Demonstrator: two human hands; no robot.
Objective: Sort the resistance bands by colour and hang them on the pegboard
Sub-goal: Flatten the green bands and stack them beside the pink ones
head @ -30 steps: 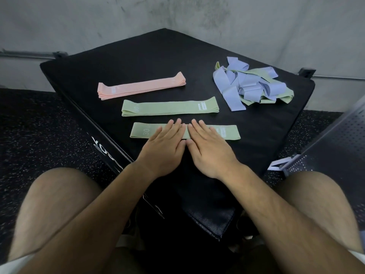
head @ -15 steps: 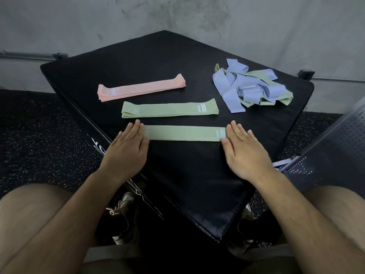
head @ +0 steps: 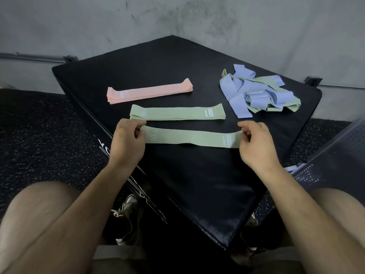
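The left hand [head: 128,139] pinches one end of a green band [head: 189,137] between thumb and curled fingers, and the right hand [head: 254,143] pinches the other end the same way. The band runs flat between them, just above or on the black padded box [head: 197,184]; which of the two cannot be told. It is printed "30" near the left end.

Just beyond it lies a green stack [head: 177,112] of flat bands, parallel to the held one and apart from it. Further back lies a pink stack [head: 150,91], also flat. The layers in each are too thin to count. At the box's far right corner sits one tangled pile [head: 256,91] of blue and green bands, well apart from the stacks.

The box stands on a dark speckled floor [head: 39,135] against a grey wall [head: 177,16]. A dark perforated panel [head: 335,155] leans in at the right edge. The person's bare knees frame the bottom, with a shoe [head: 126,208] below the box's edge.
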